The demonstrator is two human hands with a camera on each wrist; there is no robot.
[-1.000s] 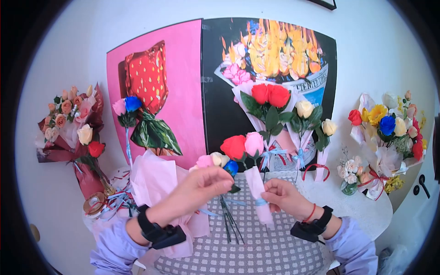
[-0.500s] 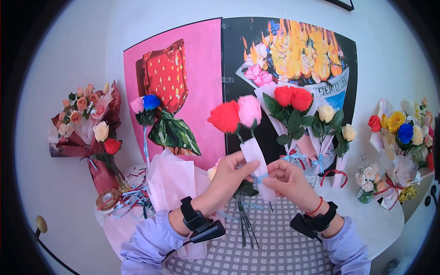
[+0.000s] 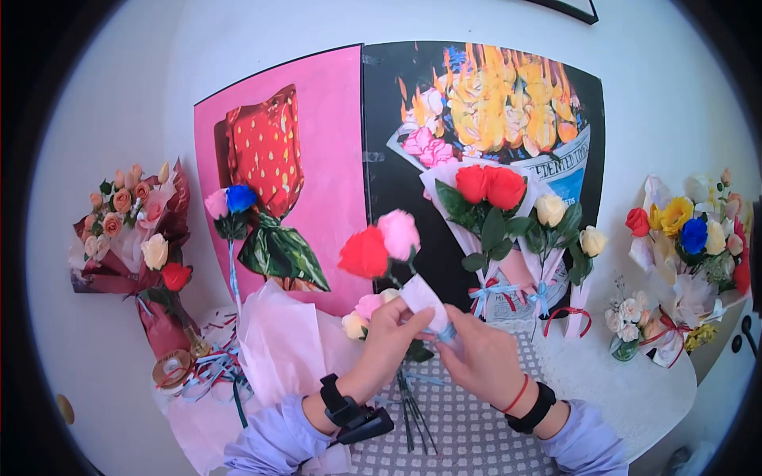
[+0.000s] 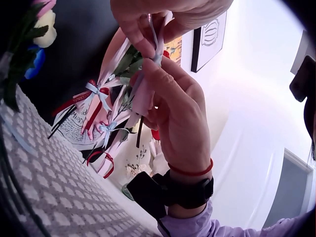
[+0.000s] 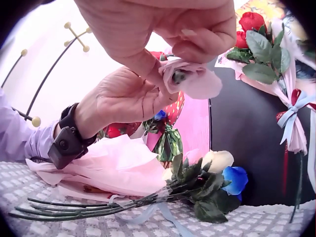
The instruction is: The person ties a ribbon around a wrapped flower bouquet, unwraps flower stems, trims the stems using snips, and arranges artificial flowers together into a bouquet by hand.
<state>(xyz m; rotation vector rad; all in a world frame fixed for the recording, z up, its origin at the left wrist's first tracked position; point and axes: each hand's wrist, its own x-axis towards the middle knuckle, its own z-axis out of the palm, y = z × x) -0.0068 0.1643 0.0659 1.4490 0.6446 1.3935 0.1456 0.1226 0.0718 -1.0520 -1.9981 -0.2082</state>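
Observation:
Both hands hold a small bouquet of one red rose and one pink rose, raised above the table and tilted with its blooms to the left. Pale pink paper wraps its stems, with a light blue ribbon around it. My left hand grips the wrap from the left, thumb across the paper at the ribbon. From the right, my right hand pinches the wrap and ribbon, fingertips close to the left thumb. The wrap's lower end is hidden behind the right hand in the head view.
On the checked tablecloth below lies a bunch with a blue rose and long green stems. Crumpled pink paper and a ribbon spool are at left. Wrapped red roses stand behind; a mixed bouquet stands at right.
My left hand has come from above the lying bunch to the wrapped roses and taken hold beside the right hand. The roses have tilted left, and my right hand has turned over the wrap.

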